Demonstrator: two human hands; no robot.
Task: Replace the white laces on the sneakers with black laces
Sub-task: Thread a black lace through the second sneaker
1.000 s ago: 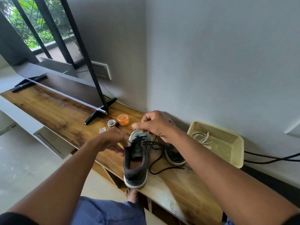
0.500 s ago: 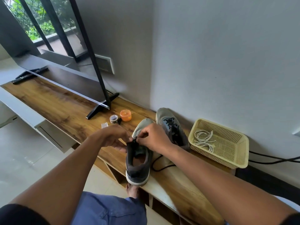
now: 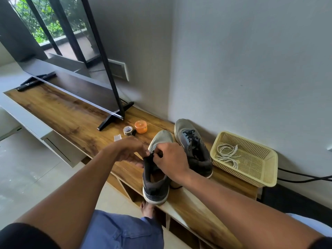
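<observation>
Reaching forward from the lower corners of the view, both forearms converged over the near sneaker (image 3: 156, 184), which stood on the wooden bench (image 3: 71, 119) with its heel toward the person. The left hand (image 3: 130, 151) came in from the left with its fingers curled at the shoe's throat, and the right hand (image 3: 170, 160) met it from the right, fingertips pinching the black lace (image 3: 152, 155) just above the tongue; whether the left hand also held the lace could not be made out, as its fingertips were hidden. Two sneakers were in view: the near one under the hands, and a second sneaker (image 3: 193, 146) touching it on the right, already threaded with black lace. A loose end of black lace (image 3: 177, 187) showed below the right wrist. Farther right, one yellow plastic basket (image 3: 258, 177) held the white laces (image 3: 227, 155), well apart from both hands. Beyond the left hand sat three small items: one orange tub (image 3: 140, 127), one roll of tape (image 3: 128, 131) and one small clear box (image 3: 117, 137), near the foot of the television (image 3: 75, 87).
</observation>
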